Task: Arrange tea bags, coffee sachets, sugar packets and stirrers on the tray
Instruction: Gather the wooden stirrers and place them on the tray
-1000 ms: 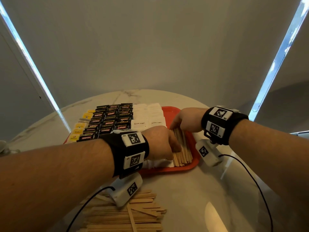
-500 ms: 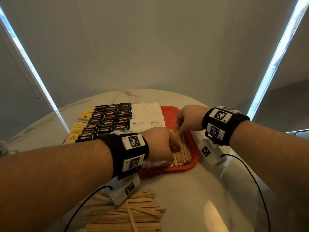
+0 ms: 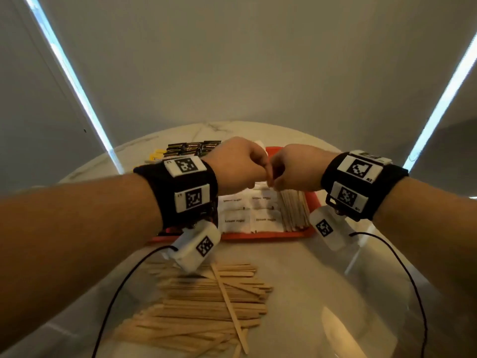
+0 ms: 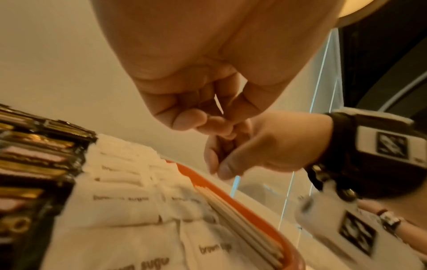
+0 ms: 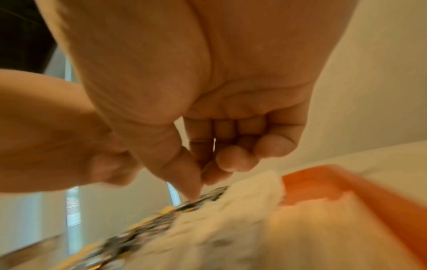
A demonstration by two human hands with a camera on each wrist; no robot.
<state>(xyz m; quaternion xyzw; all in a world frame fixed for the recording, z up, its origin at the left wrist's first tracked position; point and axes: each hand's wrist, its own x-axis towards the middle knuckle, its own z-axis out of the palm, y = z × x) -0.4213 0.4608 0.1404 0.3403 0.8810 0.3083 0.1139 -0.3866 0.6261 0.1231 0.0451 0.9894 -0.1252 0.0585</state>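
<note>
Stirrer step in hand. Red tray on marble table holds dark coffee sachets, yellow tea bags, white "brown sugar" packets, and a row of wooden stirrers along its right side. Loose stirrer pile on table, near edge, well apart from tray. Left hand and right hand raised above tray, knuckles touching, fingers curled; nothing seen held in either wrist view. Judged next: reach to loose pile, pinch a small aligned bundle, lay parallel beside the row
</note>
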